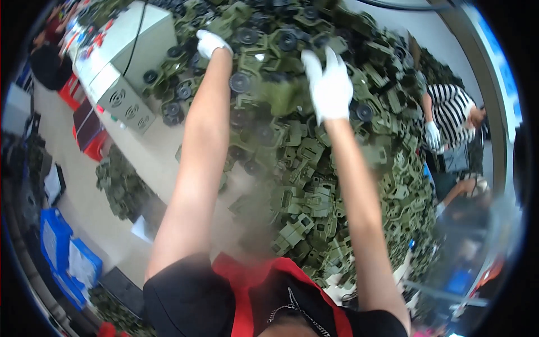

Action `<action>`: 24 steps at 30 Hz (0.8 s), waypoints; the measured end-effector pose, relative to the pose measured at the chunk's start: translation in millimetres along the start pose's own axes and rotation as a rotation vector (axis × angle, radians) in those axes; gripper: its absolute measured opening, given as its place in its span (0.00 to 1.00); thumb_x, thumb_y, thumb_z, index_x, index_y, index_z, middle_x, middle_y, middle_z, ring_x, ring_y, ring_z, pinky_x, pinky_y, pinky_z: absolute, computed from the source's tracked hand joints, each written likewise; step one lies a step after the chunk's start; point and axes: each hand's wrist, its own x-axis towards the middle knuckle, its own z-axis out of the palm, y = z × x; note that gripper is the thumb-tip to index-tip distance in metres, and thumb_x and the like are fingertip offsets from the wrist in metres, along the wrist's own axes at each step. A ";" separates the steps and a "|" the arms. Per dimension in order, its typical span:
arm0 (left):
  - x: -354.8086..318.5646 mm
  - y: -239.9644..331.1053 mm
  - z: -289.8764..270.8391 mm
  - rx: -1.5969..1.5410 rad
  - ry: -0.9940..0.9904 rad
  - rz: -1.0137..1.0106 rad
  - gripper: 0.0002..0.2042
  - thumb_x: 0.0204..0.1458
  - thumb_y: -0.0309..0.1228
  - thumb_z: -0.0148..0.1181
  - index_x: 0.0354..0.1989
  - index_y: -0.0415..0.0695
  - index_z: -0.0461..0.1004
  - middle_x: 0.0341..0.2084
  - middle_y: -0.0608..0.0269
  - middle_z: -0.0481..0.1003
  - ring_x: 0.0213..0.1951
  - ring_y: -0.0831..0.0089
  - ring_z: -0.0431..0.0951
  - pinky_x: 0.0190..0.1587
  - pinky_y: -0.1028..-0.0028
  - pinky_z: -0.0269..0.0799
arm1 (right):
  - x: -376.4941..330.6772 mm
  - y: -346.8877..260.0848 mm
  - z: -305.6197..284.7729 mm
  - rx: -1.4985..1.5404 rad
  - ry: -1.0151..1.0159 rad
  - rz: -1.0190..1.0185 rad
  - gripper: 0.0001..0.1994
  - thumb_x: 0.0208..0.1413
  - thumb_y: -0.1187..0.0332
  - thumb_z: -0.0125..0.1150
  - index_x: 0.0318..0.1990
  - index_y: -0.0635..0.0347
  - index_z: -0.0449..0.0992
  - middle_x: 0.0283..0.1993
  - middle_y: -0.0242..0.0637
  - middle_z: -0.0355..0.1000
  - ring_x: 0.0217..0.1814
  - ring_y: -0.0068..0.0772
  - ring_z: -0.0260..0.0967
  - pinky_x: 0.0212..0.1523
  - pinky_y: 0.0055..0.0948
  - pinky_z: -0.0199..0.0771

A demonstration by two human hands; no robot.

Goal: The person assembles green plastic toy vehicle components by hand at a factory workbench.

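Note:
Both my hands wear white gloves and reach over a large heap of olive-green plastic parts (311,202) that look like toy vehicle bodies. My left hand (213,44) is at the far left of the heap, beside green pieces with black wheels (247,36). Its fingers are bent and mostly hidden, so its grip is unclear. My right hand (331,87) hovers above the heap with fingers stretched apart, holding nothing visible. Between my hands, a green piece (278,96) is smeared by motion.
A pale box-shaped machine (112,92) with round vents stands at left on the table. Another gloved person in a striped shirt (449,109) works at the right edge; a further arm (457,191) shows below. Blue bins (56,238) and a red stool (87,140) are on the left.

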 end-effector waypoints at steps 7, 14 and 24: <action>12.2 -8.6 -60.6 0.287 -0.337 0.518 0.23 0.50 0.47 0.55 0.41 0.38 0.79 0.41 0.48 0.79 0.42 0.56 0.79 0.47 0.61 0.72 | -110.2 -1.8 97.7 -0.332 -0.136 -0.306 0.40 0.37 0.46 0.71 0.62 0.43 0.64 0.67 0.57 0.51 0.69 0.73 0.43 0.61 0.70 0.49; 19.8 -9.2 -217.4 0.915 0.126 0.377 0.45 0.33 0.47 0.70 0.63 0.46 0.59 0.55 0.44 0.66 0.56 0.50 0.67 0.58 0.58 0.64 | 23.5 -26.2 131.2 -0.370 0.292 -0.536 0.27 0.42 0.52 0.65 0.53 0.40 0.69 0.57 0.42 0.64 0.61 0.53 0.58 0.53 0.55 0.63; -7.6 -53.5 -182.0 0.883 -0.152 0.659 0.42 0.35 0.60 0.65 0.57 0.43 0.70 0.62 0.49 0.58 0.62 0.45 0.54 0.62 0.50 0.55 | 173.1 -82.6 179.4 -0.401 0.151 -0.415 0.16 0.55 0.51 0.54 0.40 0.49 0.77 0.46 0.40 0.69 0.54 0.40 0.65 0.55 0.49 0.60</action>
